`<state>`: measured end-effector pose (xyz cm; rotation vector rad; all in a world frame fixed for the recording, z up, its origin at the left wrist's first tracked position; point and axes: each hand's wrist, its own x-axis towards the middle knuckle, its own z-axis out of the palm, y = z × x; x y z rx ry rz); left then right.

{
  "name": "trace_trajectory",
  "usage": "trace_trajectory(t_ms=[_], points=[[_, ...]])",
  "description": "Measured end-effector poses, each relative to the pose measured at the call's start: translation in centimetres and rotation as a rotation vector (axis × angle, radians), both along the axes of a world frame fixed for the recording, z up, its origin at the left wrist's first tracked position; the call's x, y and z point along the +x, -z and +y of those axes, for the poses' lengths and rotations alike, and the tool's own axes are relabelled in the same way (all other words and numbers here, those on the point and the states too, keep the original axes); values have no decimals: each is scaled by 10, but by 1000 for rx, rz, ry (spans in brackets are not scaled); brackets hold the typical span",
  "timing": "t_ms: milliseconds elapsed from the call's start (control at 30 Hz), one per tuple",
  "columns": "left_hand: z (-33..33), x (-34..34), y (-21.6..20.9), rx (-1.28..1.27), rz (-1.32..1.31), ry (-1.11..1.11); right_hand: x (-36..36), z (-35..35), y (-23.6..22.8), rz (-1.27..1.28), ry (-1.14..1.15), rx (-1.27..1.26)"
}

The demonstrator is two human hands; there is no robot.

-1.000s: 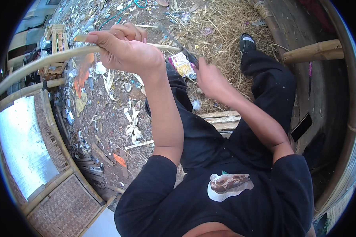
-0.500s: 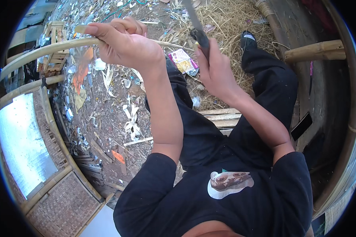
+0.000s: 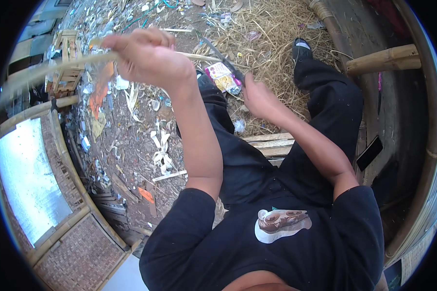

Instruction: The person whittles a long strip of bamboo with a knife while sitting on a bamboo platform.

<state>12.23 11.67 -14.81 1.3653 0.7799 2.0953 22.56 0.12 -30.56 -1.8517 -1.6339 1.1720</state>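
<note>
My left hand is closed around a long, pale bamboo strip. One end runs out to the left, blurred by motion, and the thinner part passes out to the right of the fist. In my right hand is a knife with a long grey blade and a dark handle. Its blade slants up and to the left, across the line of the strip's thin part; whether they touch I cannot tell. Below the blade, a colourful printed packet lies on the ground by my left foot.
Dry straw covers the ground ahead, with litter and shavings to the left. A wooden crate stands at far left, above a bamboo-framed woven panel. A black phone lies on wood by my right thigh, near a bamboo beam.
The knife has come down, its blade swinging from upright to slanting left across the strip. My right hand has lowered. My left hand and the strip have shifted slightly and now look blurred.
</note>
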Motion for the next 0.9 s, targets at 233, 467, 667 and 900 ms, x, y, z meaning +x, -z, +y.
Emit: trace_trajectory(t_ms=[233,467,667,900], points=[[0,-16,-4,-12,-1,3,-7,3,-77,406,152,410],[-4,-20,-5,-73,-19,-44,0,14,-43,-26,-10,-38],[-7,-23,-9,-95,-18,-72,-9,8,-59,413,240,506],[-1,-20,-5,-137,25,-110,-12,4,52,-239,-44,-133]])
